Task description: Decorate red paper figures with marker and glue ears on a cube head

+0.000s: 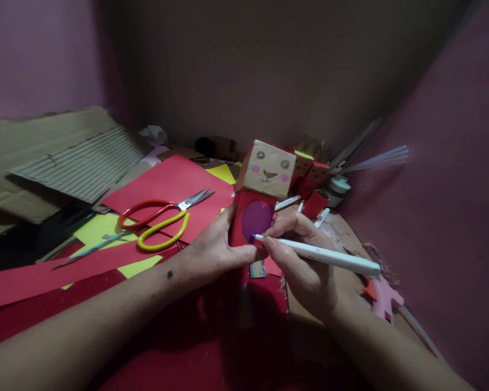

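Note:
My left hand [220, 247] is wrapped round the lower body of a red box figure [237, 217], thumb across its front. The figure's square tan head [269, 169] has drawn eyes, a nose and pink cheeks. On its red front is a purple heart [256, 218]. My right hand [303, 255] pinches a white marker [330, 256] between thumb and fingers. The marker's purple tip touches the heart's lower left edge. Left of the figure, scissors [163, 220] with one red and one yellow handle lie partly open on red paper [171, 176].
Corrugated cardboard [81, 165] leans at the left. A pencil [93, 250] and yellow paper [140, 267] lie near a red strip [65, 271]. Behind my right hand are a red tube [315, 204], a small pale jar [337, 190] and more markers. A pink glue gun [385, 298] sits at right.

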A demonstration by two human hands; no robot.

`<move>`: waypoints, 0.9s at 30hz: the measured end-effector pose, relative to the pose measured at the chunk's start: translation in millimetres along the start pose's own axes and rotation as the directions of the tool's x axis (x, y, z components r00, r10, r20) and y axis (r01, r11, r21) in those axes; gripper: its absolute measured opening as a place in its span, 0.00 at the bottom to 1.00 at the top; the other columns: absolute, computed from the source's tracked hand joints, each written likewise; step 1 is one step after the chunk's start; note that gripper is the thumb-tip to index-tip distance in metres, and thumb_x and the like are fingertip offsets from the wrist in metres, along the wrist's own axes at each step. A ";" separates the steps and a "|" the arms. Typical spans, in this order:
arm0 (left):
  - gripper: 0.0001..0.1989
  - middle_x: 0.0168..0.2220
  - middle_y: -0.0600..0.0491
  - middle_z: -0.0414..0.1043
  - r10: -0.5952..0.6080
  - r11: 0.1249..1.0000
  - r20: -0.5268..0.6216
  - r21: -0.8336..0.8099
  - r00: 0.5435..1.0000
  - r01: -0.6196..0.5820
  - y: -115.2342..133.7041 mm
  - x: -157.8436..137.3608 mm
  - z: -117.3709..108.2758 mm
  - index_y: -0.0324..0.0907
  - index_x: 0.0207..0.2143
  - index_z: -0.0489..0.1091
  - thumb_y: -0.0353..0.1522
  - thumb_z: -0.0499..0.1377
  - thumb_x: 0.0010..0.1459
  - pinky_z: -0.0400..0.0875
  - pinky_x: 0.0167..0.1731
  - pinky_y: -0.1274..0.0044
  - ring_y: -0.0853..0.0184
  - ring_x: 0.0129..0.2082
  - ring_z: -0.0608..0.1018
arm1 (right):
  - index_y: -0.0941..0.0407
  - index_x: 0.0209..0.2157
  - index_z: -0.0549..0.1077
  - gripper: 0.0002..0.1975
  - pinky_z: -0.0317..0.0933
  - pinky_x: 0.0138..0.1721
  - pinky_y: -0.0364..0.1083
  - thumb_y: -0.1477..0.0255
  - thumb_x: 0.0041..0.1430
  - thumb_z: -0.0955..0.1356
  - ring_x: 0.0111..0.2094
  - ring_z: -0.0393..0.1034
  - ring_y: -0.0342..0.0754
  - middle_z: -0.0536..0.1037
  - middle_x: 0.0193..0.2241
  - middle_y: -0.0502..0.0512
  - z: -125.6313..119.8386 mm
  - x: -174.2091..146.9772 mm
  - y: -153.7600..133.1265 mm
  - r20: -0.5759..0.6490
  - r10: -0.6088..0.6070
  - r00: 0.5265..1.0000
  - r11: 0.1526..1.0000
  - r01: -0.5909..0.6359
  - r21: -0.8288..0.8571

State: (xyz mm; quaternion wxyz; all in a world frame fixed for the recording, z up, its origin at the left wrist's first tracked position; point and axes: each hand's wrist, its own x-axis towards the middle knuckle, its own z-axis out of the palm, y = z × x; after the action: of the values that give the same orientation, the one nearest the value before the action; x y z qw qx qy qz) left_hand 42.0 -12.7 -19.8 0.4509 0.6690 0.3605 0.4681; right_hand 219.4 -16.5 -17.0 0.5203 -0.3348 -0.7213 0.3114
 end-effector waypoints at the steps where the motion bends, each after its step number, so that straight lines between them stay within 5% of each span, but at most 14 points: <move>1: 0.23 0.48 0.52 0.81 -0.003 1.000 0.002 -0.009 1.000 0.003 0.3 0.0 0.2 0.43 0.55 0.71 0.33 0.67 0.56 0.77 0.42 0.72 0.60 0.45 0.81 | 0.53 0.30 0.75 0.04 0.57 0.24 0.43 0.74 0.58 0.73 0.23 0.66 0.43 0.74 0.23 0.46 -0.3 0.2 0.2 0.009 0.004 1.000 1.000 -0.004 0.007; 17: 0.24 0.42 0.52 0.77 -0.173 0.985 -0.053 0.008 0.983 0.174 7.9 -4.1 2.2 0.42 0.51 0.69 0.37 0.68 0.52 0.75 0.42 0.69 0.57 0.43 0.79 | 0.52 0.33 0.74 0.04 0.59 0.26 0.42 0.73 0.62 0.73 0.24 0.68 0.40 0.75 0.24 0.44 3.0 0.7 6.1 -0.093 -0.021 0.995 0.998 0.026 0.054; 27: 0.28 0.49 0.48 0.79 -0.136 0.990 -0.017 -0.052 0.991 0.135 2.3 -3.4 -1.4 0.42 0.54 0.69 0.38 0.69 0.52 0.76 0.49 0.65 0.50 0.51 0.79 | 0.52 0.35 0.74 0.04 0.61 0.27 0.41 0.75 0.62 0.72 0.24 0.69 0.39 0.76 0.25 0.43 5.5 2.1 5.0 -0.128 -0.075 0.989 0.994 0.084 0.067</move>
State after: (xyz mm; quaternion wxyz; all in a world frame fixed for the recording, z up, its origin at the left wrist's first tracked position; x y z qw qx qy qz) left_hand 39.9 -16.1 -18.5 0.4948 0.6266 0.3975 0.4522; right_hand 214.4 -12.5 -21.3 0.5882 -0.3055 -0.6884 0.2946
